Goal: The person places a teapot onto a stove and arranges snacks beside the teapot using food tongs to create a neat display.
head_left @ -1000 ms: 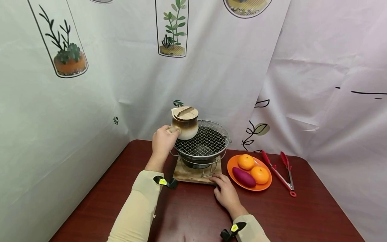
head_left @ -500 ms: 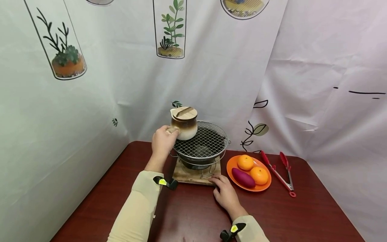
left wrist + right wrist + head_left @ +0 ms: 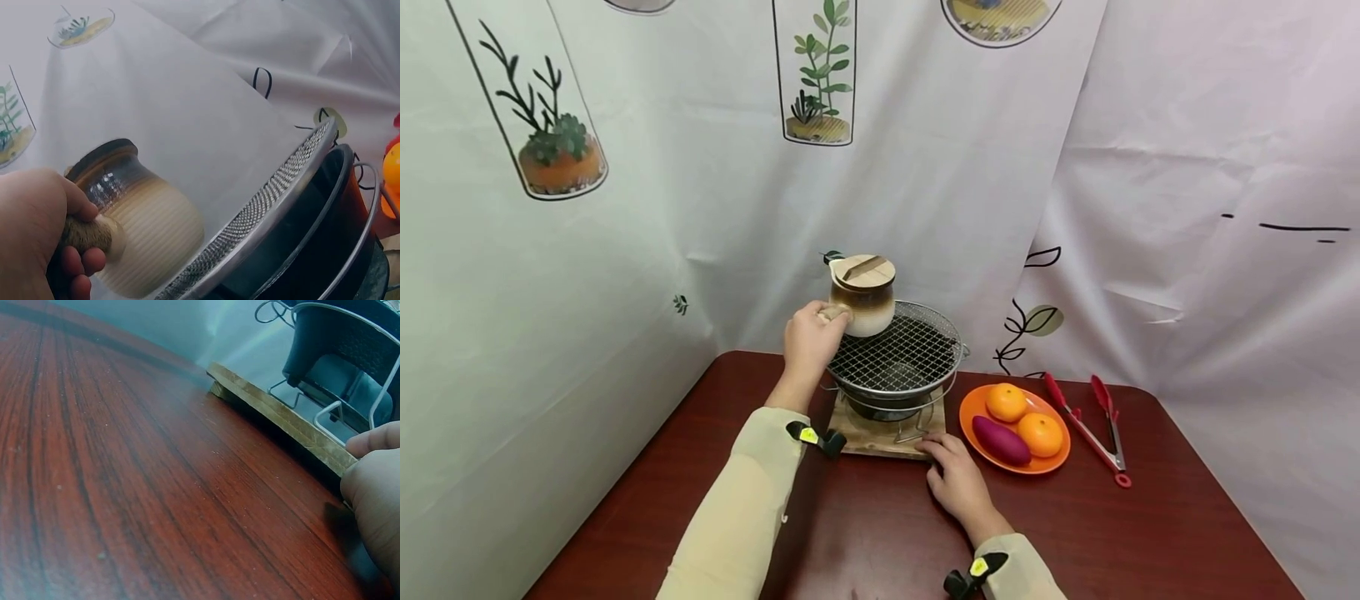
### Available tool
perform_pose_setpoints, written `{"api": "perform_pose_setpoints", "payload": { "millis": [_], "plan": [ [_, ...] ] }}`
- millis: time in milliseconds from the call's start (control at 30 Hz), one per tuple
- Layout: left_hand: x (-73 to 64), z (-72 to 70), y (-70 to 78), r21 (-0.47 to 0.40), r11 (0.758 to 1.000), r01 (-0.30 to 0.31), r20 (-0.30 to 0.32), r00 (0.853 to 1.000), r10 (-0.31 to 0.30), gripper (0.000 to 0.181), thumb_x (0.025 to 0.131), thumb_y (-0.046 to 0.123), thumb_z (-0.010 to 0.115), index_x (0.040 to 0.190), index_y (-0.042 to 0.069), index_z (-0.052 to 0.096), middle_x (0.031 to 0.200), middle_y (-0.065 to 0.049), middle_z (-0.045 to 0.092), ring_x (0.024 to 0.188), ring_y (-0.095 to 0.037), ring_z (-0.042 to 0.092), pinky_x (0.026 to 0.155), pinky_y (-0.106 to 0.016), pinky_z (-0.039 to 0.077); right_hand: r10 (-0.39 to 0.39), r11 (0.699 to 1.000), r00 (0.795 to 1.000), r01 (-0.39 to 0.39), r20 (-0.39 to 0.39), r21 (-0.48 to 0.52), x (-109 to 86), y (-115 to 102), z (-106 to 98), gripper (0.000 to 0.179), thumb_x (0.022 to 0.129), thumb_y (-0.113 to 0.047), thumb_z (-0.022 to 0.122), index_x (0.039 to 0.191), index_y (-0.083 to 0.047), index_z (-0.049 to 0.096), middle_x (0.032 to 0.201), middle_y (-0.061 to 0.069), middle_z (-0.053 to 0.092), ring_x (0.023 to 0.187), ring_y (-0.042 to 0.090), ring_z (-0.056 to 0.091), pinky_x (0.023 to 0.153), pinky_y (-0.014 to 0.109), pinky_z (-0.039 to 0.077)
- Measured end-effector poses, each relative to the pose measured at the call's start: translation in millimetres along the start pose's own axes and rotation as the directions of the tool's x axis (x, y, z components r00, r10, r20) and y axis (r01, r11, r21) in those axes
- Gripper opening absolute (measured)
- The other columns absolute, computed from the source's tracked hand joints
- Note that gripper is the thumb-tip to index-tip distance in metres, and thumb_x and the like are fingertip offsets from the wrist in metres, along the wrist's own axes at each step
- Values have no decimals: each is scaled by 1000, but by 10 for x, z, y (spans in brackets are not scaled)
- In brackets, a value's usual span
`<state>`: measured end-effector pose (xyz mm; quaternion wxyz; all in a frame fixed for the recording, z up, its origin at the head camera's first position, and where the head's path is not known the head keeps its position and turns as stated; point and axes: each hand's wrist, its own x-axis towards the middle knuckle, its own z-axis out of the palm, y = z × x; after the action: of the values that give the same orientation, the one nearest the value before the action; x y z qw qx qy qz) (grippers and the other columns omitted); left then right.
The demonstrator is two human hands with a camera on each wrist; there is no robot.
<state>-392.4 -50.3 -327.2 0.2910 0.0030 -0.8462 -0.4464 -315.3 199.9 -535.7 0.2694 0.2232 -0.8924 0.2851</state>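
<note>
My left hand (image 3: 811, 340) grips the stubby side handle of a brown-and-cream ceramic teapot (image 3: 871, 312) with a flat wooden lid. In the head view the teapot overlaps the far left of the wire grill mesh (image 3: 898, 354); the left wrist view shows its ribbed body (image 3: 156, 231) close beside the mesh rim. The grill is a dark bowl (image 3: 337, 350) on a wire stand, set on a wooden board (image 3: 872, 442). At the board's front right corner my right hand (image 3: 958, 479) holds the edge between thumb and fingers.
An orange plate (image 3: 973, 402) with two oranges (image 3: 1040, 434) and a purple sweet potato (image 3: 1002, 440) lies right of the grill. Beyond it are red-tipped tongs (image 3: 1092, 437), spread apart. A printed cloth wall (image 3: 940, 192) stands behind the red-brown table (image 3: 880, 525).
My left hand has raised the teapot slightly and shifted it a little to the right. My right hand stays at the board's corner. The head view has drifted slightly.
</note>
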Motion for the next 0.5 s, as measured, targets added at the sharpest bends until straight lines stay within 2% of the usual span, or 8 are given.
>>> {"api": "perform_pose_setpoints", "payload": {
  "millis": [233, 500],
  "plan": [
    [77, 78, -26, -6, 1000, -7, 22, 1000, 7, 35, 84, 39, 72, 107, 12, 76, 90, -9, 73, 80, -30, 64, 70, -45, 49, -11, 1000, 1000, 11, -10, 6, -3, 7, 6, 39, 78, 7, 69, 110, -16, 75, 117, 0, 66, 117, 23, 58, 99, 43, 50],
    [73, 146, -68, 12, 1000, 12, 57, 998, -13, 35, 86, 37, 72, 109, 12, 75, 89, -10, 72, 78, -30, 62, 68, -43, 48, -4, 1000, 1000, 4, -3, 9, -6, -2, -3, 38, 78, 7, 70, 109, -15, 75, 117, 0, 66, 117, 23, 58, 99, 43, 50]
  ]
}}
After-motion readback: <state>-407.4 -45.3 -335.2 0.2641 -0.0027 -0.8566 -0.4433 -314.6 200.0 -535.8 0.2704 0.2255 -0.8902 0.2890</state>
